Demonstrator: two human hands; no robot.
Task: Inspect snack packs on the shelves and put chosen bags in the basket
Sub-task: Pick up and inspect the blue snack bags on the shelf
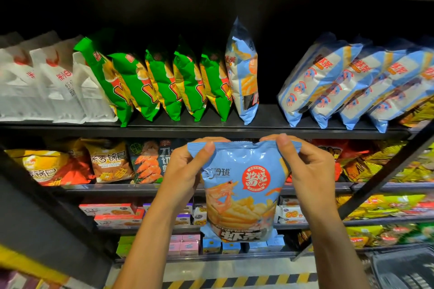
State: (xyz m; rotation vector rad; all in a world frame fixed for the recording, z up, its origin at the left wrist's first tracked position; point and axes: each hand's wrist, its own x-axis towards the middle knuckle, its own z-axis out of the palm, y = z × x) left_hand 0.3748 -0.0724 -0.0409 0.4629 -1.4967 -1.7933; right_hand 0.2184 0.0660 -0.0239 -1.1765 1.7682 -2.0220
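I hold a light blue shrimp-stick snack bag (242,192) upright in front of the shelves, its front facing me. My left hand (185,171) pinches its top left corner and my right hand (307,169) pinches its top right corner. A matching blue bag (244,73) stands on the shelf above, beside an empty gap. The dark basket (404,267) shows at the bottom right, partly cut off by the frame edge.
The upper shelf (211,129) carries white bags (47,82), green bags (159,82) and slanted blue-and-white bags (352,82). Lower shelves hold orange, yellow and red packs and small boxes. A yellow-black striped floor strip (234,280) runs below.
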